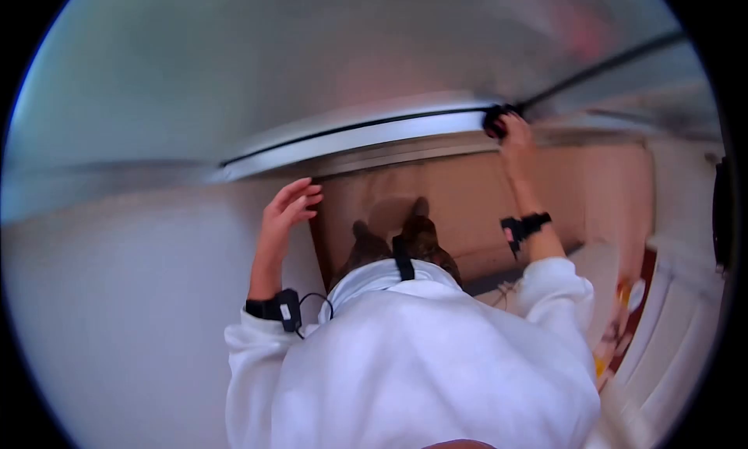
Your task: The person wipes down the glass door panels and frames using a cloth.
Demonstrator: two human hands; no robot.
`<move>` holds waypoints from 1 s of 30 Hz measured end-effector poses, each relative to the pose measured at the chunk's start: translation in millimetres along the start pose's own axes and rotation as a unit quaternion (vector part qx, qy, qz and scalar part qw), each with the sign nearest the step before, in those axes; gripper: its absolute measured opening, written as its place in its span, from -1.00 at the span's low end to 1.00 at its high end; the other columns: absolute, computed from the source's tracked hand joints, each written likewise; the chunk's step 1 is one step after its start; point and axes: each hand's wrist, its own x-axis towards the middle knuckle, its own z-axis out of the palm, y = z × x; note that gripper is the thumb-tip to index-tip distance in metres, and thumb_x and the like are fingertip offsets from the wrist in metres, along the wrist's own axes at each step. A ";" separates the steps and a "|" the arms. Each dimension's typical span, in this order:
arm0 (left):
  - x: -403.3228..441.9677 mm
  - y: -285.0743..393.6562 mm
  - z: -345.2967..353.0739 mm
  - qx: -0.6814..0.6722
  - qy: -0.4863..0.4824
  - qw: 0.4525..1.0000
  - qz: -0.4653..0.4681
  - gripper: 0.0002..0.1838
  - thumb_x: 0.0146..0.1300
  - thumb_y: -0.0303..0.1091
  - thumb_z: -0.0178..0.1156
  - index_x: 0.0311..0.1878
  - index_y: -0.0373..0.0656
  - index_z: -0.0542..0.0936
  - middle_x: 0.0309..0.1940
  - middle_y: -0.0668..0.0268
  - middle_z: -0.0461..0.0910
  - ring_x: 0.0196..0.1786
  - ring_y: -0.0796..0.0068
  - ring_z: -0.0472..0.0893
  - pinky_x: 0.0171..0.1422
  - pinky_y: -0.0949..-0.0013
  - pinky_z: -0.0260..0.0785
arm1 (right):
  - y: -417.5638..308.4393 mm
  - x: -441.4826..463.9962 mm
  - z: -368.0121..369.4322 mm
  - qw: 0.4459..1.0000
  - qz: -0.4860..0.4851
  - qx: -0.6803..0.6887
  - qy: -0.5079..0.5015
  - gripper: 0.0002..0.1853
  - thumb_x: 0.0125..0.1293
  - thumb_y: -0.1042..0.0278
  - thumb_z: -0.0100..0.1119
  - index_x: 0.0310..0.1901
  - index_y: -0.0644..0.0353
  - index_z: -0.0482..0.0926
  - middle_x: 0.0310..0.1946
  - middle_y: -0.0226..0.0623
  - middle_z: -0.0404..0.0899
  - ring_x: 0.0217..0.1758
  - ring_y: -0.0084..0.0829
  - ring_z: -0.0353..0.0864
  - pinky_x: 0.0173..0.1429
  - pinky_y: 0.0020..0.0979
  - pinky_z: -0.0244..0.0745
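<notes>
My right hand (514, 137) is closed around a small dark, rounded object (493, 121) with a hint of red; blur hides its exact kind. The object is at the corner where two black strips meet, along the bright metal edge (374, 134) of a broad grey surface (312, 67). To the left, my left hand (290, 206) hovers just below that edge. Its fingers are loosely bent and apart, holding nothing. I cannot tell whether it touches anything.
A pale panel (148, 293) rises close on my left. Below my hands lies a brown floor (499, 192), where my shoes (389, 235) stand. To the right are pale, blurred fittings (678, 324) and small orange and white items (629, 295). A black strip (600, 67) slants off at upper right.
</notes>
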 end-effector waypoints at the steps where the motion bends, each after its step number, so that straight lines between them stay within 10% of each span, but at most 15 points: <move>1: -7.9 -3.2 -6.4 -0.011 0.005 1.000 -0.007 -0.57 0.34 -0.29 0.09 0.25 -0.17 0.42 0.10 0.21 0.55 0.13 0.35 0.56 0.08 0.37 0.45 | -4.7 -0.2 1.2 0.999 -0.017 -0.029 -0.009 -0.65 0.13 0.54 0.02 -0.02 0.12 0.53 -0.01 -0.21 0.57 0.13 -0.18 0.48 0.19 -0.20 0.38; 16: -150.1 56.2 49.8 -0.177 0.165 0.970 -0.015 -0.63 0.36 -0.29 0.08 0.20 -0.15 0.46 0.05 0.23 0.57 0.08 0.40 0.57 0.08 0.35 0.44 | -239.3 112.5 -48.6 0.923 -0.342 0.148 -0.103 -0.59 0.06 0.49 0.07 0.01 0.08 0.56 0.02 -0.34 0.56 0.13 -0.32 0.46 0.19 -0.24 0.33; 30: -178.9 153.4 249.0 -0.132 0.154 0.979 0.014 -0.63 0.35 -0.36 0.04 0.19 -0.20 0.45 0.06 0.19 0.56 0.08 0.37 0.58 0.07 0.36 0.46 | -201.3 141.4 -138.7 0.911 -0.363 0.140 -0.139 -0.61 0.16 0.38 0.04 0.07 0.01 0.48 0.09 -0.40 0.46 0.13 -0.37 0.36 0.18 -0.32 0.25</move>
